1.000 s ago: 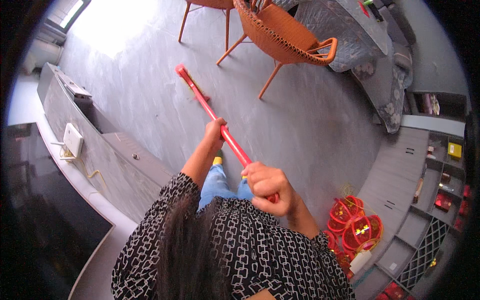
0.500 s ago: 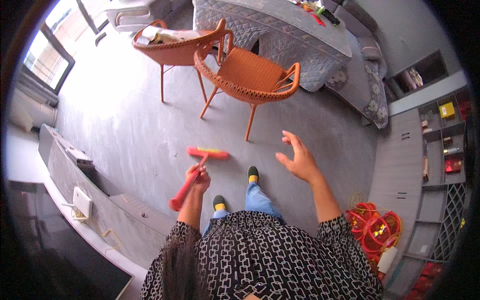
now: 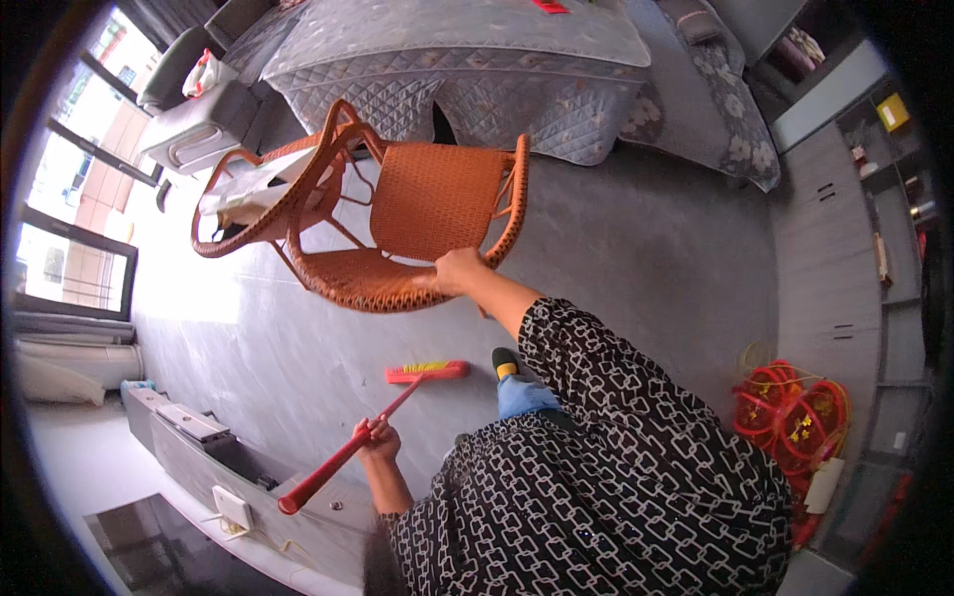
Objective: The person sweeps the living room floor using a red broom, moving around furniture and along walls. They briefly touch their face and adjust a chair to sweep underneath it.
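My left hand [image 3: 378, 440] is wrapped round the red handle of a broom [image 3: 328, 469]. The broom's red head with yellow bristles lies on the grey floor in front of my feet, and its handle slants up to the left. Ahead of me, my right hand [image 3: 461, 273] grips the curved top rim of an orange wicker chair [image 3: 437, 199]; the fingertips are partly hidden. A second wicker chair [image 3: 238, 236] stands against it on the left, with a pale bag or cloth [image 3: 248, 191] on its seat.
Beyond the chairs is a mattress-like block with quilted sides [image 3: 556, 94]. A grey flowered sofa [image 3: 701, 109] stands at the far right. Red lantern-like decorations [image 3: 795, 422] rest by the right-hand cabinet [image 3: 825, 238]. A low grey cabinet [image 3: 298, 521] with a white router [image 3: 233, 509] runs along the left.
My right hand has gone from open in the air to gripping the chair's rim. The view has shifted forward. The broom stays in my left hand, its handle leaning lower to the left.
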Motion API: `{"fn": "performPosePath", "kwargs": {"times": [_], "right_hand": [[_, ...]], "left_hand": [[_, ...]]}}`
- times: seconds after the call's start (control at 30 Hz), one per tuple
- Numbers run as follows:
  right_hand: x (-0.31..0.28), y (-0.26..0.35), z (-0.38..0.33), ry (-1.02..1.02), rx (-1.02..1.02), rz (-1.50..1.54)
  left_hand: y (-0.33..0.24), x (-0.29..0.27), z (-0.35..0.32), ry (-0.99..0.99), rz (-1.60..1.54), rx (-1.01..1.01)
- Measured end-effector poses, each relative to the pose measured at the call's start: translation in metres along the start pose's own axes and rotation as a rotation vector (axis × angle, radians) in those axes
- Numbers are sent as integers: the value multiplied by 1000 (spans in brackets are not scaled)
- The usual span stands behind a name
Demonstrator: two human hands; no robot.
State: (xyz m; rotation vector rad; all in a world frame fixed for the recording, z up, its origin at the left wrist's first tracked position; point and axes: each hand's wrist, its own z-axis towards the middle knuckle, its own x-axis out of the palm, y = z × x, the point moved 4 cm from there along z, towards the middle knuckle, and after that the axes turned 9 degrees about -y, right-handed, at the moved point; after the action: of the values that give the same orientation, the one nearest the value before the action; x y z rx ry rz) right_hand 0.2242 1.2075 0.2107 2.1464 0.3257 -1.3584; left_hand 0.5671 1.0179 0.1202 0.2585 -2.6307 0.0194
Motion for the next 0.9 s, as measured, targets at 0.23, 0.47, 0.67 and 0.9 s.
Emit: {"fn": "performPosePath", "kwargs": {"times": [0.23,0.47,0.67,0.9], "right_hand": [[12,-28,-18,-121,-309,-127],[-23,-97,-49,-278,-339,-20],[-47,-206,-149,-234,-376,-98],[-33,-299,-293,190,-35,-168]], "left_hand": [[30,48,22,9,42,37],[23,82,40,-178,128,112],[3,81,54,-244,159,136],[2,118,52,-288,184,216]]}}
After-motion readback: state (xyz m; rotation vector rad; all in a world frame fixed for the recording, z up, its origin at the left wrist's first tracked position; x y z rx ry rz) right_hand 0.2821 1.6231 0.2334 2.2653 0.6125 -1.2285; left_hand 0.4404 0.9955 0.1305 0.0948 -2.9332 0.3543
